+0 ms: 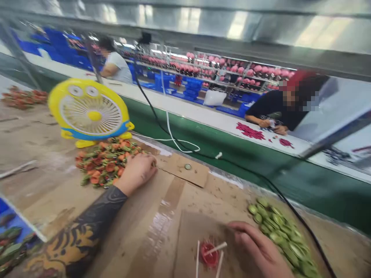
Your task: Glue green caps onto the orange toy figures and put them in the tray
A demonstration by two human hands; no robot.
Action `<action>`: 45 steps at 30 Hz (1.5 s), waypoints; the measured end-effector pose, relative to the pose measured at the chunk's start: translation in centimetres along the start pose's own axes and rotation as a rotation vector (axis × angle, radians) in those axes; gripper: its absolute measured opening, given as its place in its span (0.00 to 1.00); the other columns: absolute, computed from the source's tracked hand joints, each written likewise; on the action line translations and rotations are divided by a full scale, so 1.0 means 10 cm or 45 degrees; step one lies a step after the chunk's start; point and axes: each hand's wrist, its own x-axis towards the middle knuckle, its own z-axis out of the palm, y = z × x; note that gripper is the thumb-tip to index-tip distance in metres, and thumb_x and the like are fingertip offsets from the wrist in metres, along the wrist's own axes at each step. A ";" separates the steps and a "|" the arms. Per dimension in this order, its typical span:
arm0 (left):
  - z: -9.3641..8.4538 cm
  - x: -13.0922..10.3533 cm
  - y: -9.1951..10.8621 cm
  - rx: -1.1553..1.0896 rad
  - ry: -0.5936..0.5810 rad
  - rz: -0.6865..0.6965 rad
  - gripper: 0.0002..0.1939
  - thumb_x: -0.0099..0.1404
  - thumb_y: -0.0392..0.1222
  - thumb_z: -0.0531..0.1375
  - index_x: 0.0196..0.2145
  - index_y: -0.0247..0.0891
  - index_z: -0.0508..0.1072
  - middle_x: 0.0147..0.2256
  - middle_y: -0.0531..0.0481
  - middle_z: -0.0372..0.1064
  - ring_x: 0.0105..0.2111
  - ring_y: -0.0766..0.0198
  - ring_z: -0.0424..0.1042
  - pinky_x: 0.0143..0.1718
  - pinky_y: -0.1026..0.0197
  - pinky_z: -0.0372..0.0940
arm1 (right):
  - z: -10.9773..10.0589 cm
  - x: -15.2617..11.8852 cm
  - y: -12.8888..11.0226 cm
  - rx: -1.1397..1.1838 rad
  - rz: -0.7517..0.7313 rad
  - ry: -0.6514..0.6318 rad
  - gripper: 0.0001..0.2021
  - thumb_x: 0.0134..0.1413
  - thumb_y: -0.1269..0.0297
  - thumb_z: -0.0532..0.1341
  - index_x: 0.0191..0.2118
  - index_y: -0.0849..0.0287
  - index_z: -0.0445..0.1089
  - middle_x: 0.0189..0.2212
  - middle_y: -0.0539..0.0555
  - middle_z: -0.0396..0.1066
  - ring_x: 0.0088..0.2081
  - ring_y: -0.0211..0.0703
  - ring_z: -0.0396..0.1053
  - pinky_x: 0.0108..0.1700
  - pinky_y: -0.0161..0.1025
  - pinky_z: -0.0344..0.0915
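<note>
My left hand (140,172) rests at the right edge of a pile of small orange and green pieces (108,162). Its fingers are curled in, and whatever they may hold is hidden. My right hand (259,249) is low over a cardboard sheet (185,239), fingers loosely stretched, with nothing visible in them. Just left of it sits a small red dish-like blob (208,258), apparently of glue or paint, with several thin white sticks (219,266) in and beside it. Green round pieces (281,227) are heaped to the right of my right hand.
A yellow toy-shaped fan (94,116) stands behind the orange pile. A small round green piece (188,166) lies on a cardboard scrap (199,175). A black cable (278,189) crosses the right side. Two people work across the green-sided conveyor (203,131). Overhead runs a metal beam (185,36).
</note>
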 end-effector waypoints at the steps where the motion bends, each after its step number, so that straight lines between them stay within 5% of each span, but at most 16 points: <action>1: 0.02 0.04 -0.03 -0.015 -0.012 0.022 0.09 0.65 0.43 0.61 0.37 0.38 0.80 0.44 0.37 0.79 0.50 0.39 0.73 0.51 0.43 0.60 | 0.00 -0.02 -0.11 0.006 0.022 -0.009 0.28 0.52 0.32 0.62 0.42 0.52 0.81 0.41 0.60 0.80 0.44 0.56 0.77 0.49 0.45 0.73; 6: 0.07 0.14 -0.14 -0.237 0.222 0.191 0.12 0.65 0.49 0.63 0.31 0.39 0.77 0.50 0.39 0.78 0.53 0.40 0.74 0.53 0.45 0.64 | 0.10 -0.09 -0.38 0.105 0.069 -0.235 0.22 0.58 0.42 0.64 0.46 0.54 0.78 0.33 0.53 0.74 0.38 0.47 0.73 0.43 0.41 0.70; 11: -0.01 -0.08 0.22 -1.135 0.339 0.176 0.16 0.65 0.53 0.65 0.29 0.39 0.71 0.37 0.45 0.79 0.38 0.56 0.77 0.39 0.57 0.69 | 0.20 -0.10 -0.36 0.162 0.080 -0.364 0.15 0.59 0.52 0.65 0.46 0.55 0.76 0.36 0.52 0.74 0.38 0.46 0.70 0.43 0.40 0.67; 14: 0.03 -0.29 0.57 -1.681 0.122 0.071 0.21 0.64 0.58 0.67 0.29 0.38 0.69 0.26 0.53 0.72 0.25 0.66 0.70 0.27 0.65 0.64 | 0.26 -0.10 -0.40 0.161 0.099 -0.408 0.11 0.59 0.55 0.63 0.43 0.55 0.76 0.35 0.52 0.75 0.37 0.44 0.69 0.41 0.39 0.65; 19: 0.17 -0.55 0.92 -2.237 -0.452 -0.176 0.24 0.58 0.60 0.72 0.39 0.38 0.73 0.27 0.54 0.72 0.21 0.67 0.71 0.20 0.67 0.62 | 0.32 -0.13 -0.46 0.223 0.128 -0.403 0.10 0.61 0.55 0.62 0.40 0.55 0.76 0.37 0.53 0.77 0.39 0.45 0.72 0.43 0.40 0.66; 23: 0.16 -0.57 0.94 -2.367 -0.633 -0.359 0.25 0.57 0.59 0.73 0.38 0.34 0.77 0.29 0.50 0.74 0.24 0.66 0.75 0.22 0.69 0.64 | 0.35 -0.13 -0.44 0.127 0.072 -0.415 0.09 0.62 0.58 0.61 0.40 0.53 0.77 0.38 0.51 0.79 0.40 0.45 0.74 0.44 0.39 0.66; 29: 0.08 -0.60 0.93 -2.511 -0.890 -0.412 0.28 0.52 0.44 0.78 0.48 0.35 0.77 0.44 0.45 0.78 0.40 0.59 0.81 0.42 0.62 0.74 | 0.34 -0.10 -0.48 -0.029 -0.133 -0.420 0.10 0.66 0.58 0.60 0.38 0.51 0.78 0.36 0.49 0.79 0.40 0.42 0.76 0.44 0.35 0.66; 33: 0.13 -0.64 0.94 -2.500 -0.940 -0.357 0.24 0.53 0.41 0.78 0.46 0.36 0.76 0.39 0.46 0.79 0.35 0.61 0.81 0.35 0.65 0.72 | 0.25 -0.12 -0.53 0.024 -0.222 -0.284 0.11 0.67 0.54 0.60 0.37 0.50 0.77 0.33 0.48 0.78 0.36 0.39 0.76 0.41 0.32 0.67; 36: 0.20 -0.64 0.93 -2.490 -0.920 -0.207 0.22 0.55 0.40 0.77 0.45 0.36 0.76 0.38 0.46 0.80 0.31 0.67 0.79 0.32 0.67 0.69 | 0.21 -0.15 -0.53 0.045 -0.280 -0.119 0.09 0.66 0.54 0.62 0.37 0.50 0.77 0.33 0.47 0.78 0.36 0.38 0.76 0.41 0.30 0.67; 40: 0.28 -0.65 0.92 -2.480 -0.869 0.039 0.23 0.55 0.38 0.77 0.46 0.40 0.76 0.42 0.47 0.80 0.37 0.64 0.80 0.42 0.62 0.72 | 0.21 -0.18 -0.55 -0.013 -0.305 -0.166 0.08 0.66 0.57 0.62 0.37 0.49 0.77 0.33 0.47 0.78 0.36 0.37 0.76 0.40 0.29 0.68; 45: 0.28 -0.73 0.95 -2.145 -0.547 0.449 0.13 0.61 0.32 0.70 0.44 0.40 0.79 0.43 0.48 0.75 0.40 0.64 0.78 0.45 0.61 0.71 | 0.22 -0.18 -0.56 0.019 -0.359 -0.067 0.07 0.64 0.57 0.65 0.34 0.50 0.76 0.31 0.47 0.78 0.34 0.36 0.76 0.38 0.28 0.68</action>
